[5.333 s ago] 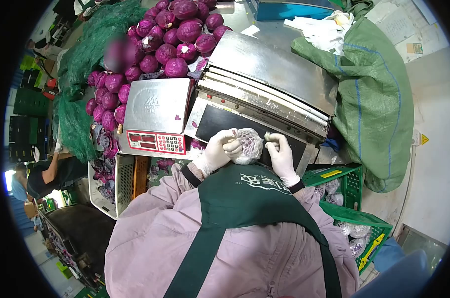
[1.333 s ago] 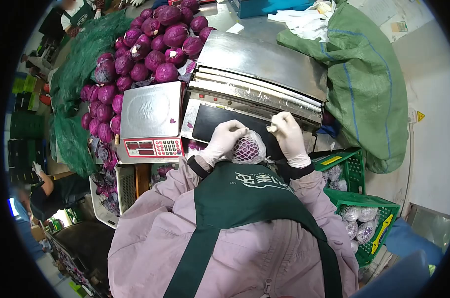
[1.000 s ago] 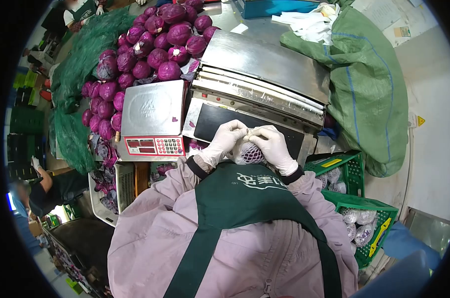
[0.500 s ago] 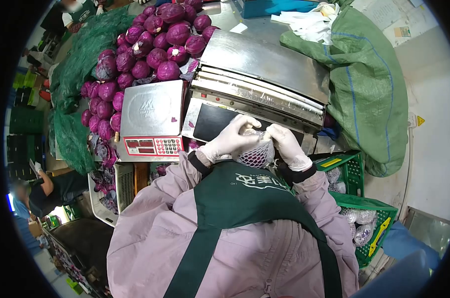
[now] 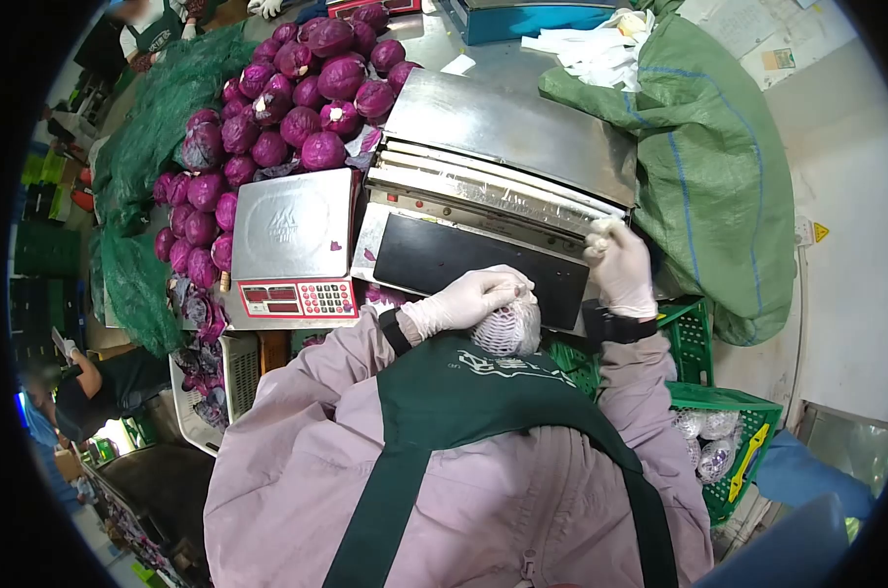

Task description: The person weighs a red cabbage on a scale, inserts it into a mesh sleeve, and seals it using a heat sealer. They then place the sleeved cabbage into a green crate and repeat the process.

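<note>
My left hand (image 5: 471,297), in a white glove, is closed over the top of a red cabbage in a white foam net (image 5: 505,331), close to my apron. Clear film shines on the cabbage's right side. Over the right end of the film wrapping machine (image 5: 507,132), my gloved right hand (image 5: 621,267) is curled into a fist; whatever lies inside its fingers is hidden. Between the hands stretches the machine's black plate (image 5: 463,260), with shiny film along the rollers behind it.
Left of the machine stands a weighing scale (image 5: 292,227), with a heap of red cabbages (image 5: 307,93) behind it. A green woven sack (image 5: 718,186) hangs at the right. Below it, a green crate (image 5: 747,412) holds several netted cabbages. A white crate (image 5: 238,377) sits lower left.
My right hand has left the cabbage and moved up and right to the machine's end. My left hand still has the cabbage, now slightly lower and more covered by the fingers.
</note>
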The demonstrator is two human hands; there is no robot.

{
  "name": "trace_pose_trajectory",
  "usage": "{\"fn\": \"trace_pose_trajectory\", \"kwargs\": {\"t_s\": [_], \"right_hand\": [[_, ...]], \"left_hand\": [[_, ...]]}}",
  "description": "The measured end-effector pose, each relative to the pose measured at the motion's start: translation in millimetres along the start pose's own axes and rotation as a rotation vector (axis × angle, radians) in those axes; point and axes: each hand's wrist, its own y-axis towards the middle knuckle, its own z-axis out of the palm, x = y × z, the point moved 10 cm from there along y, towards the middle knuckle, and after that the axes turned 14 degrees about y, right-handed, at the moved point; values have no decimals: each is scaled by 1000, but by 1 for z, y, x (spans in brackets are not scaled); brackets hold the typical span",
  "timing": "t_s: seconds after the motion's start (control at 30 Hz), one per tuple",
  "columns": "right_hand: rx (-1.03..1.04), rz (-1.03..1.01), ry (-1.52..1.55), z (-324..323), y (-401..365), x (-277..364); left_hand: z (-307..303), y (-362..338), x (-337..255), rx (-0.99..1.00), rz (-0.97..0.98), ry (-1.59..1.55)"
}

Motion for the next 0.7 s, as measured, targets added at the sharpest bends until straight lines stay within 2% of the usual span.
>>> {"fn": "trace_pose_trajectory", "kwargs": {"t_s": [0.03, 0.07, 0.1, 0.17, 0.23, 0.27, 0.3, 0.37, 0.5, 0.53, 0.57, 0.7], "right_hand": [[-7, -164, -223, 21, -9, 28], [111, -170, -611, 43, -17, 31], [-23, 53, -618, 51, -29, 15], [77, 108, -976, 74, -50, -20], [152, 0, -1256, 82, -62, -41], [174, -131, -1440, 94, -67, -41], [165, -236, -1550, 103, -71, -39], [198, -326, -1538, 102, -69, -41], [212, -359, -1564, 101, -68, -38], [175, -306, -1493, 98, -67, -37], [143, -254, -1421, 96, -65, -37], [154, -174, -1430, 108, -72, -48]], "left_hand": [[-2, 2, -3, 3, 1, 5], [-3, 6, -2, 13, -24, -14], [-1, 9, -1, 23, -48, -37], [-3, 10, 0, 6, -77, -80], [-7, 8, 13, -52, -177, -165], [-13, 7, 9, -134, -168, -103], [-12, 7, 12, -133, -170, -101], [-11, 7, 32, -140, -298, -154], [-20, 16, 31, -205, -260, -185], [-16, 17, 32, -197, -294, -335], [-18, 18, 29, -201, -294, -335], [-26, 17, 40, -227, -415, -530]]}}
